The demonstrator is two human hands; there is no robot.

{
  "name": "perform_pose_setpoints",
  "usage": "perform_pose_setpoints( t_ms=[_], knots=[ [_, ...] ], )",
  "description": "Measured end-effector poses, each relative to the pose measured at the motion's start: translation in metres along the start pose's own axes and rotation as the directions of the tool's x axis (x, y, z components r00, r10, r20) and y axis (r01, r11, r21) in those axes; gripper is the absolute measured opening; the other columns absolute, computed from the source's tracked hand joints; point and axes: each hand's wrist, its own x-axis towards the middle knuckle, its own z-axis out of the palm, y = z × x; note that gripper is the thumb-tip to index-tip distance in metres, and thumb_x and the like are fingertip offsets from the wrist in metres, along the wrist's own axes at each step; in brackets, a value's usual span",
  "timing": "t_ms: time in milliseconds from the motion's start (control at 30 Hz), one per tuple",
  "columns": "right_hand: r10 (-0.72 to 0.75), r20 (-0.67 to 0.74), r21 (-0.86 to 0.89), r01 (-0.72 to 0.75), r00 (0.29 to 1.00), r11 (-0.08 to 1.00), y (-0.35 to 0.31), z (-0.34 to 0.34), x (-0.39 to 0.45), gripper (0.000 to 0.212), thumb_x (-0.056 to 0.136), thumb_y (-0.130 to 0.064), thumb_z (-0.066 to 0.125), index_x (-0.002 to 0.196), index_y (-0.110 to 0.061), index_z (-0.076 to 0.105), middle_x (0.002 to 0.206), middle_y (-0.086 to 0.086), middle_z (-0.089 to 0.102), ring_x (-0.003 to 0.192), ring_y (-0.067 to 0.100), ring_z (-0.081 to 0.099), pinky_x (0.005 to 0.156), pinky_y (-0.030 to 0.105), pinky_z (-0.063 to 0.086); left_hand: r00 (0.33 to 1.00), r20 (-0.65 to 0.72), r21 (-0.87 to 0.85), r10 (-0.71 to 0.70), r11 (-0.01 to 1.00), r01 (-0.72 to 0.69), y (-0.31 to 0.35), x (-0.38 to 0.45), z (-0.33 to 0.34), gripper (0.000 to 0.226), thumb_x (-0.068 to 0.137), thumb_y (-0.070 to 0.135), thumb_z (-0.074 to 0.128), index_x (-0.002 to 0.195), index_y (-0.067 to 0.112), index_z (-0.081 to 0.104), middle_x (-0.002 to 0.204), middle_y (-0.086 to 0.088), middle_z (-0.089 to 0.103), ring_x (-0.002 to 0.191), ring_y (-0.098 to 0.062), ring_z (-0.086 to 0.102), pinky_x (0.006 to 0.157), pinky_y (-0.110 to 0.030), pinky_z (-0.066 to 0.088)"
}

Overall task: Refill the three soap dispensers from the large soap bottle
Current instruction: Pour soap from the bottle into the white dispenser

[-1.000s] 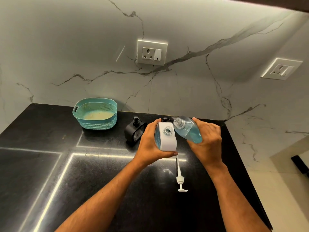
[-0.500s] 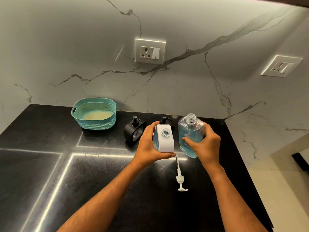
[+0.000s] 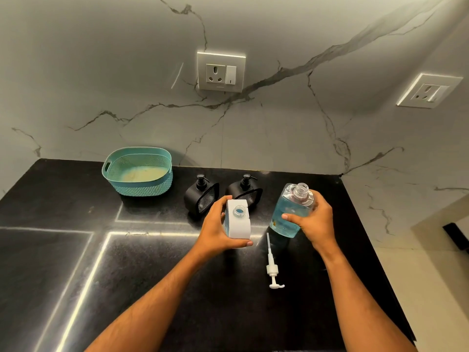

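My left hand (image 3: 215,231) grips a white soap dispenser (image 3: 238,222) with its round neck uncapped; blue liquid shows inside. To its right, my right hand (image 3: 316,223) holds the large clear soap bottle (image 3: 289,212) upright and apart from the dispenser, its cap off, blue soap filling its lower part. A white pump head (image 3: 272,268) with its long tube lies on the black counter (image 3: 76,262) between my arms. Two black dispensers (image 3: 200,196) (image 3: 245,188) with pumps on stand behind the white one.
A teal perforated basket (image 3: 138,171) sits at the back left against the marble wall. Wall sockets (image 3: 221,71) (image 3: 429,91) are above the counter. The counter's right edge (image 3: 375,250) drops off to a pale floor.
My right hand tipped the large bottle back from over the dispenser's neck to upright and moved it right. The left hand kept hold of the white dispenser.
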Motion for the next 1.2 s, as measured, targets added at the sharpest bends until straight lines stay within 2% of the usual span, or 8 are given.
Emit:
perform_pose_setpoints(
  t_ms=[100,200,333,567,667,833,1000,1200],
  knots=[
    [0.027,0.034,0.038,-0.029,0.999,0.999,0.008,0.0,0.004,0.078,0.054,-0.002,0.098,0.12,-0.023,0.063,0.113,-0.003,0.072,0.106,0.011,0.071,0.089,0.033,0.061,0.999,0.024,0.001,-0.022,1.0,0.022,-0.007,-0.001,0.002,0.122,0.054,0.05,0.102,0.153,0.03,0.034,0.149,0.016,0.048,0.138,-0.005,0.05,0.115,-0.032,0.047],
    [0.039,0.062,0.06,-0.043,0.997,0.997,0.013,0.0,0.009,0.078,0.054,0.002,0.097,0.12,-0.022,0.063,0.112,-0.002,0.072,0.105,0.011,0.07,0.087,0.029,0.061,0.998,0.035,-0.003,-0.046,0.999,0.046,-0.016,-0.003,0.003,0.122,0.054,0.045,0.103,0.154,0.03,0.034,0.149,0.015,0.048,0.138,-0.005,0.05,0.115,-0.037,0.048],
    [0.058,0.11,0.077,-0.067,0.992,0.995,0.021,-0.001,0.015,0.077,0.055,0.007,0.095,0.119,-0.024,0.063,0.112,-0.001,0.072,0.107,0.015,0.07,0.087,0.032,0.061,0.997,0.032,-0.003,-0.072,0.997,0.072,-0.026,-0.004,0.004,0.123,0.053,0.042,0.104,0.153,0.032,0.034,0.15,0.014,0.048,0.137,-0.003,0.05,0.113,-0.043,0.05],
    [0.1,0.184,0.124,-0.124,0.978,0.985,0.035,-0.004,0.023,0.079,0.057,0.01,0.093,0.124,-0.02,0.063,0.115,0.002,0.072,0.112,0.022,0.07,0.09,0.037,0.06,0.997,0.022,0.01,-0.073,0.997,0.073,-0.035,-0.004,0.006,0.118,0.055,0.031,0.105,0.151,0.029,0.035,0.147,0.013,0.049,0.136,0.003,0.049,0.118,-0.037,0.044],
    [0.105,0.214,0.146,-0.138,0.971,0.98,0.037,-0.007,0.026,0.082,0.058,0.008,0.093,0.129,-0.018,0.06,0.12,0.005,0.07,0.116,0.024,0.068,0.093,0.039,0.059,0.997,0.031,0.01,-0.068,0.998,0.068,-0.039,-0.004,0.007,0.118,0.055,0.029,0.105,0.15,0.031,0.036,0.148,0.011,0.048,0.138,-0.003,0.049,0.118,-0.041,0.046],
    [0.075,0.251,0.161,-0.118,0.965,0.98,0.039,-0.008,0.029,0.085,0.06,0.008,0.092,0.134,-0.016,0.057,0.126,0.006,0.067,0.121,0.025,0.065,0.096,0.04,0.059,0.996,0.067,0.006,-0.064,0.998,0.064,-0.04,-0.004,0.006,0.121,0.057,0.03,0.105,0.153,0.031,0.032,0.151,0.014,0.046,0.14,-0.005,0.049,0.118,-0.04,0.045],
    [0.04,0.247,0.186,-0.088,0.968,0.979,0.039,-0.008,0.025,0.092,0.064,0.008,0.09,0.143,-0.018,0.052,0.134,0.005,0.062,0.126,0.022,0.061,0.097,0.037,0.058,0.99,0.121,-0.007,-0.065,0.998,0.066,-0.043,-0.006,0.005,0.13,0.06,0.034,0.103,0.161,0.035,0.02,0.159,0.016,0.037,0.146,-0.008,0.042,0.119,-0.042,0.044],
    [0.035,0.228,0.233,-0.089,0.973,0.968,0.044,-0.005,0.017,0.1,0.063,0.003,0.092,0.149,-0.022,0.046,0.138,-0.001,0.06,0.131,0.019,0.058,0.103,0.041,0.055,0.989,0.137,-0.023,-0.064,0.997,0.067,-0.042,-0.006,0.002,0.132,0.06,0.042,0.1,0.162,0.036,0.016,0.163,0.02,0.025,0.147,0.001,0.035,0.12,-0.03,0.037]
  ],
)
